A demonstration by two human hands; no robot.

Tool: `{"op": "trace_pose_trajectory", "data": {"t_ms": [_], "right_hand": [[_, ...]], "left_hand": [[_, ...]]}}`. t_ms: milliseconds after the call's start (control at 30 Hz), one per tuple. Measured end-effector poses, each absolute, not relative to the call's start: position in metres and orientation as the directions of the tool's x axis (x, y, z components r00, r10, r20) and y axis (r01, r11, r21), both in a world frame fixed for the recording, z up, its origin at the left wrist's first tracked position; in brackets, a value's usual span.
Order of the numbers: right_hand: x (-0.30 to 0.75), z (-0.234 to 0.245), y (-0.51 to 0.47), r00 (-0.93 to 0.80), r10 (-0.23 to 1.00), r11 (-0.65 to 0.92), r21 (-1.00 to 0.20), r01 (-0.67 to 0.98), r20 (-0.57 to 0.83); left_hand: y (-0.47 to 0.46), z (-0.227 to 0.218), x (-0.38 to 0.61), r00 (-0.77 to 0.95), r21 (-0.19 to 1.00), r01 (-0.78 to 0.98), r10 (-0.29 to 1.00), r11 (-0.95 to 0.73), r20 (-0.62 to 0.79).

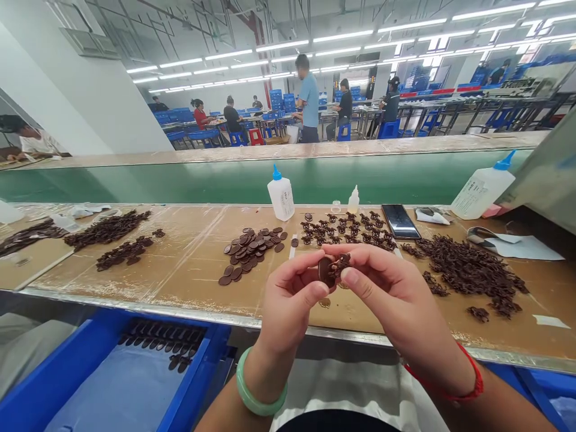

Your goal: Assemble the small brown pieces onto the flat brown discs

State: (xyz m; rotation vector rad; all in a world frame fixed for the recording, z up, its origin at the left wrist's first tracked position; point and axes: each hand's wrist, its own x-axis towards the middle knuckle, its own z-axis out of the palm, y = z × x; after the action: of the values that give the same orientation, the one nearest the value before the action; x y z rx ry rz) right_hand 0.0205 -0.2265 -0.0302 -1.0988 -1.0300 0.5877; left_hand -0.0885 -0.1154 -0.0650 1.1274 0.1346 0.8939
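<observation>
Brown disc [326, 271] and branched piece [343, 261] pinched together between fingertips of left hand [290, 303] and right hand [396, 294], just above workbench [193, 264]; disc pile [250, 253] ahead-left of hands, branched-piece pile [346, 229] straight ahead.

On the desk [189, 258] I have a heap of flat discs [249, 252] at eleven o'clock, a squeeze bottle [281, 193] behind them at twelve, a phone [400, 221] at one, a heap of small parts [468, 273] at three, and a tray [135, 384] below the desk's edge at seven.
</observation>
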Motion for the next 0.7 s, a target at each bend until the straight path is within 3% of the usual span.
{"op": "trace_pose_trajectory", "data": {"t_ms": [333, 700], "right_hand": [[0.027, -0.031, -0.228, 0.392, 0.795, 0.381, -0.884, 0.271, 0.463], [0.029, -0.016, -0.229, 0.341, 0.819, 0.343, -0.870, 0.355, 0.462]], "left_hand": [[-0.115, -0.065, -0.085, 0.647, 0.818, -0.562, 0.683, 0.126, 0.339], [-0.112, -0.062, -0.087, 0.656, 0.827, -0.552, 0.669, 0.111, 0.348]]}}
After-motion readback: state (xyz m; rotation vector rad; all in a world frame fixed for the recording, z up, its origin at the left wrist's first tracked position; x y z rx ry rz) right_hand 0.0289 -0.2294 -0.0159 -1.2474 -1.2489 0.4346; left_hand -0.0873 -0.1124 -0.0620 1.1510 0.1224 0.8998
